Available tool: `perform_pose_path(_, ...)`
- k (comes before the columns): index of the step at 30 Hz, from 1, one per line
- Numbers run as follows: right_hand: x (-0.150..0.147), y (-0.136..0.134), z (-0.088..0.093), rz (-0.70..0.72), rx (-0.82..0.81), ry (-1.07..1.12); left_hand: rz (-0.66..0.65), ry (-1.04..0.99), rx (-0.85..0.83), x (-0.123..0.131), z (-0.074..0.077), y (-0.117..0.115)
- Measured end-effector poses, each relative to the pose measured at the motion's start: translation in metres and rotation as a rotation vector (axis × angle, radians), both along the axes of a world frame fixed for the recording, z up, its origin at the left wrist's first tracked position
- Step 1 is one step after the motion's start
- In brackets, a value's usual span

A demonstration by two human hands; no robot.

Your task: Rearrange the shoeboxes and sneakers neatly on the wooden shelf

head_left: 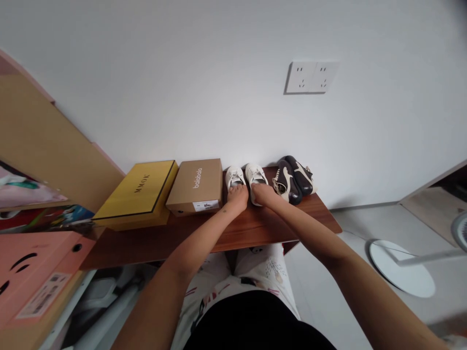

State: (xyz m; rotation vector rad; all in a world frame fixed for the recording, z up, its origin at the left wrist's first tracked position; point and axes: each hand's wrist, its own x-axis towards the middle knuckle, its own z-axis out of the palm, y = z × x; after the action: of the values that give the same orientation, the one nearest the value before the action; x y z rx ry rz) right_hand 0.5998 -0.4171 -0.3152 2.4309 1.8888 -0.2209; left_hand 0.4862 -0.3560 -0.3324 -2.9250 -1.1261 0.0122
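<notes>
The left hand (238, 197) and right hand (261, 194) sit side by side, fingers curled down over the toes of 2 white sneakers (235, 177) — whether they truly grip them, I cannot tell. Just left of the hands, a kraft balabala shoebox (194, 187) and a yellow box (136, 194) lie on the wooden tabletop (153, 248); just right stand dark brown-and-cream shoes (294, 180).
</notes>
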Motion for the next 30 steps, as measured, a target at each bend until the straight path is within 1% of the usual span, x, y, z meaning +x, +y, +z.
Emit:
perform_pose_path(4,-0.002,0.000,-0.005,0.012,0.010,-0.001,-0.005,-0.004,0.018,-0.003,-0.001,-0.002)
perform_pose_path(7,-0.002,-0.003,-0.006,0.025,0.038,-0.009,-0.012,-0.018,0.056,-0.007,0.001,-0.004)
perform_pose_path(10,0.005,-0.014,-0.006,0.051,0.186,-0.016,-0.001,-0.089,0.089,-0.009,0.007,-0.009)
perform_pose_path(12,0.021,-0.029,-0.006,0.067,0.345,0.024,-0.014,-0.180,0.083,-0.008,0.011,-0.016)
perform_pose_path(14,0.046,-0.048,-0.007,0.055,0.499,0.098,-0.061,-0.292,0.035,-0.003,0.012,-0.026)
perform_pose_path(16,0.080,-0.068,-0.009,-0.030,0.629,0.150,-0.141,-0.411,-0.075,0.008,0.010,-0.038)
perform_pose_path(18,0.117,-0.088,-0.012,-0.194,0.702,0.159,-0.216,-0.519,-0.256,0.027,0.003,-0.051)
perform_pose_path(20,0.151,-0.105,-0.015,-0.390,0.686,0.163,-0.220,-0.595,-0.455,0.050,-0.008,-0.065)
perform_pose_path(22,0.177,-0.117,-0.020,-0.544,0.594,0.208,-0.128,-0.634,-0.592,0.075,-0.019,-0.076)
perform_pose_path(23,0.186,-0.121,-0.023,-0.578,0.533,0.258,-0.067,-0.642,-0.630,0.087,-0.025,-0.081)
perform_pose_path(24,0.193,-0.124,-0.027,-0.578,0.470,0.323,-0.012,-0.644,-0.655,0.097,-0.030,-0.084)
perform_pose_path(26,0.199,-0.125,-0.034,-0.524,0.380,0.464,0.061,-0.627,-0.692,0.113,-0.038,-0.087)
perform_pose_path(28,0.199,-0.123,-0.041,-0.468,0.380,0.564,0.085,-0.582,-0.713,0.122,-0.042,-0.087)
perform_pose_path(30,0.197,-0.122,-0.044,-0.434,0.444,0.574,0.062,-0.523,-0.687,0.126,-0.041,-0.082)
